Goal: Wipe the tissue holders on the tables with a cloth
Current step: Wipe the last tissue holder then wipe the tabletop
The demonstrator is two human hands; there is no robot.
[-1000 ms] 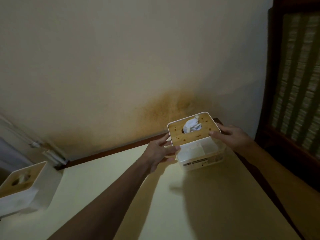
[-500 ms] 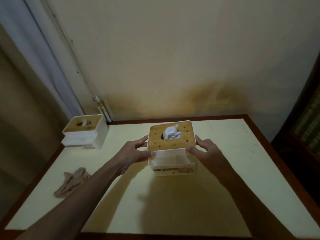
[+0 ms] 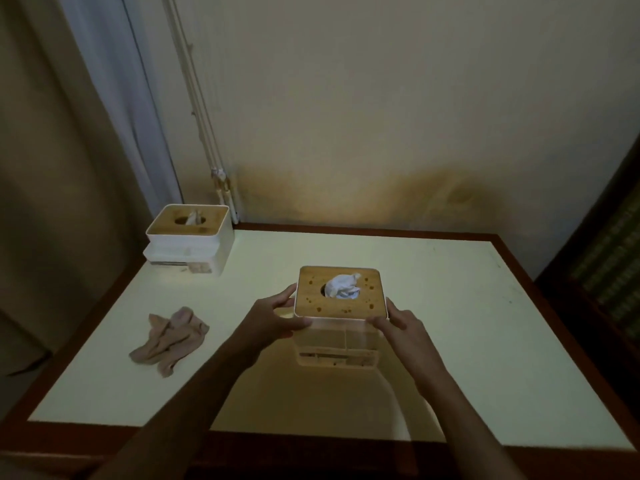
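Tissue holder, white-bodied with a bamboo lid, sits gripped between your left hand and right hand, apparently to position it; the crumpled beige cloth lies left of it.

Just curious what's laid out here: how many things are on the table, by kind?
Tissue holders: 2, one held between the left hand and right hand, one at the far left corner
Cloths: 1
Total: 3

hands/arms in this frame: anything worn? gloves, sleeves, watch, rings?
Both forearms are bare as far as the frame shows. The left hand and right hand wear no gloves. No watch, band or ring is visible, though dim light could hide a thin one.
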